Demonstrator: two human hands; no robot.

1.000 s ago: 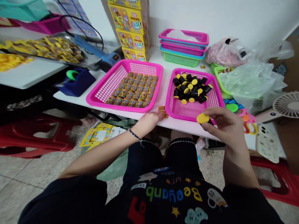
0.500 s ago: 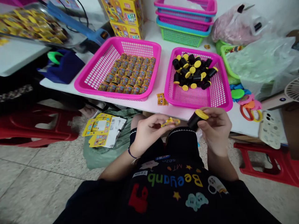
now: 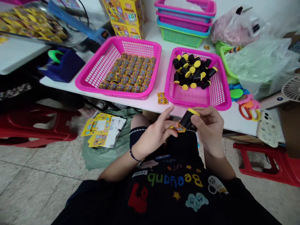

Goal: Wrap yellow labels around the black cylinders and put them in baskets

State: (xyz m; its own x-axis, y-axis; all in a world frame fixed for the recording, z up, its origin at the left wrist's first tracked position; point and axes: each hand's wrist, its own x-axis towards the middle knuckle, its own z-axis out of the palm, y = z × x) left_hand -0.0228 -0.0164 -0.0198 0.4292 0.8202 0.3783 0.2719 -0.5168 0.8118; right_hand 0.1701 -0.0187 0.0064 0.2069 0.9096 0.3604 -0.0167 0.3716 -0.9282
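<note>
My right grip is closed around a small black plastic cylinder with a flat yellow lid, thumb on its near side and fingers behind. The cylinder tilts, lid up and away from me, just in front of the white worktop's near edge and above my lap. My left grip is drawn nearly together, pinching a small yellow printed label low beside the cylinder's bottom end, one finger stretched out above it; whether the label sticks to the black wall, I can't tell. Ahead, a pink plastic mesh basket holds a jumbled heap of black cylinders with yellow lids. To its left, a wider pink plastic mesh basket holds rows of colourfully labelled cylinders lying on their sides. Between the two, near the front edge, lie some flat yellow printed stickers
</note>
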